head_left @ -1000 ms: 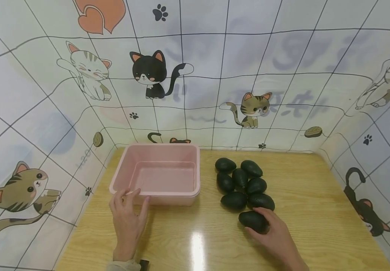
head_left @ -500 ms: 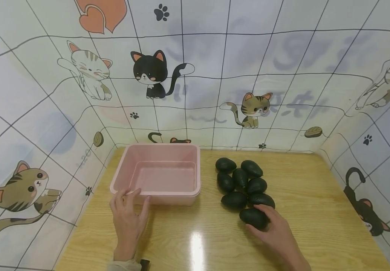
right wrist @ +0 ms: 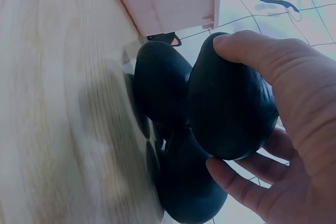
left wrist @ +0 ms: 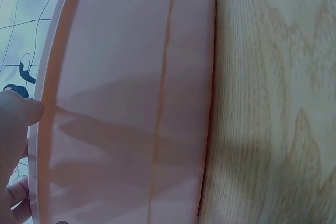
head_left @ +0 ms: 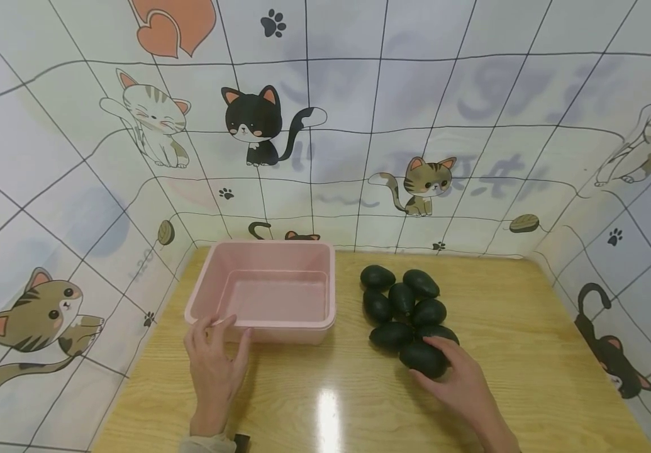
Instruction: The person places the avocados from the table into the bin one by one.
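Right hand [head_left: 461, 384] curls its thumb and fingers round one dark green, egg-shaped avocado [head_left: 424, 358], the nearest of the heap; the wrist view shows the thumb over the fruit's top and the fingers [right wrist: 247, 187] beneath it, with two other avocados pressed close behind.

Largest in sight is the shiny light wooden table [head_left: 529, 352], walled on three sides by white tiled panels printed with cartoon cats [head_left: 257, 123]. On its left half stands the empty pink rectangular plastic tub [head_left: 268, 251], its long side facing the person. Left hand [head_left: 214, 368] lies on the table just in front of the tub's near left corner, fingers straight and slightly spread, fingertips [head_left: 212, 324] touching the tub's near rim; it grips nothing. From the left wrist view the pink wall [left wrist: 131, 103] fills most of the frame, with a fingertip [left wrist: 21, 114] laid against its edge.

To the right of the tub, well apart from it, lies the cluster of remaining dark avocados [head_left: 404, 302], packed together and touching one another in the middle of the table. The held avocado sits at the cluster's near edge, touching its neighbours; whether it rests on the wood or is just off it cannot be told.
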The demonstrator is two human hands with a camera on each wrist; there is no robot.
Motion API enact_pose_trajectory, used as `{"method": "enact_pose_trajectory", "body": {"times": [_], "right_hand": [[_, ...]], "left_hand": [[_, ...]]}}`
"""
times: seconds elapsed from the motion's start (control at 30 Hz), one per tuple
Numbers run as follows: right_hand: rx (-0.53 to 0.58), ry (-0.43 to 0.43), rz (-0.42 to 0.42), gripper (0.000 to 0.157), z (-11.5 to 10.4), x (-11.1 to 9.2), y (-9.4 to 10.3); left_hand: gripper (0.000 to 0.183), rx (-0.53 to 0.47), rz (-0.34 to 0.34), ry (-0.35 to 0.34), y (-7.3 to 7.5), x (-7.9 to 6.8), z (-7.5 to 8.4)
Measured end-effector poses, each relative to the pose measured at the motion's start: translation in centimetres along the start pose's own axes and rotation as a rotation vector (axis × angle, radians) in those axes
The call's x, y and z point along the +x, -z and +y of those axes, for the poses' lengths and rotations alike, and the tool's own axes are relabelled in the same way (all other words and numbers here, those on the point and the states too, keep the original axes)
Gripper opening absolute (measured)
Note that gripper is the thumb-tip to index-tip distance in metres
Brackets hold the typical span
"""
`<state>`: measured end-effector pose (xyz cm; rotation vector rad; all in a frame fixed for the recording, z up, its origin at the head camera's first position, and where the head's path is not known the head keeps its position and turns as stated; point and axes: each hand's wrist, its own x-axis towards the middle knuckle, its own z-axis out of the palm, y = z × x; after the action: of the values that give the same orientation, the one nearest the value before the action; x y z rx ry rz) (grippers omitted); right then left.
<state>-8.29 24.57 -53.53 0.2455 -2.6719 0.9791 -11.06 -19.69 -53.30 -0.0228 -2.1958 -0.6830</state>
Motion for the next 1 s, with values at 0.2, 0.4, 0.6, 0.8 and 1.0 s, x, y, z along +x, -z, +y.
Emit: {"method": "enact_pose_trajectory", "body": {"times": [0.2,0.4,0.6,0.8,1.0], "right_hand": [[-0.013,-0.021,-0.014,0.066,-0.4,0.3,0.2],[0.012,0.015,0.017,0.065,-0.8,0.7,0.1],[0.044,0.103,0.08,0.064,-1.1,0.9,-0.1],[0.053,0.08,0.075,0.064,-1.3,1.1,-0.2],[0.052,0.104,0.089,0.065,-1.4,1.5,-0.1]], "left_hand": [[0.04,0.002,0.001,0.0,0.0,-0.1,-0.1],[0.04,-0.014,0.002,0.006,0.1,-0.1,-0.1],[0.039,-0.021,-0.002,0.002,0.2,0.0,0.0],[0.036,-0.017,0.019,-0.012,0.2,0.2,0.0],[0.036,-0.024,0.028,-0.003,0.0,0.2,0.0]]}}
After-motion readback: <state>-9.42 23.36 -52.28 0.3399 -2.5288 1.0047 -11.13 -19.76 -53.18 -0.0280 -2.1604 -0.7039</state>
